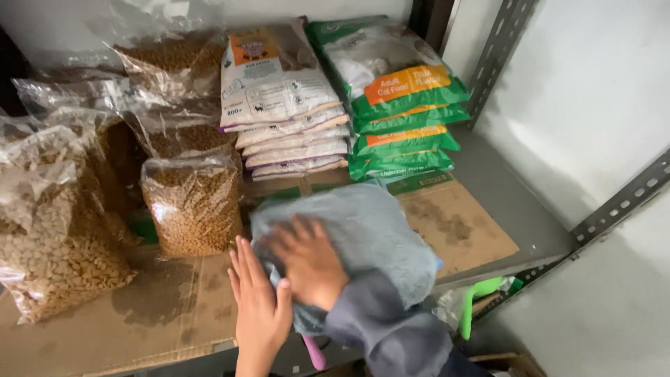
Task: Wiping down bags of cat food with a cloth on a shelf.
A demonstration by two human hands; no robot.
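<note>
The left hand [259, 307] is lying nearest to us, flat on the cardboard [160, 307] that is covering the shelf [516, 209]. Its fingers are straight and together, so it is not holding anything. Its fingertips are pointing away, and its thumb side is touching the left edge of the blue bag [363, 237].

The right hand [307, 262] is resting on top of the blue bag, just past the left hand. Its fingers are spread and pressing down on the soft top. It is open too, not gripping. Its grey sleeve [380, 318] is crossing the near end of the bag.

The blue bag is lying on the cardboard at the front of the shelf, near the middle. Its long side is running from the near left up to the far right. So the bag is lying right under the right hand and just to the right of the left hand. The right hand is the nearer one to it.

Further back on the left, clear bags of brown pellets [192, 206] are standing. Behind the blue bag, white bags [286, 105] and green bags [405, 112] are lying in stacks against the wall
</note>
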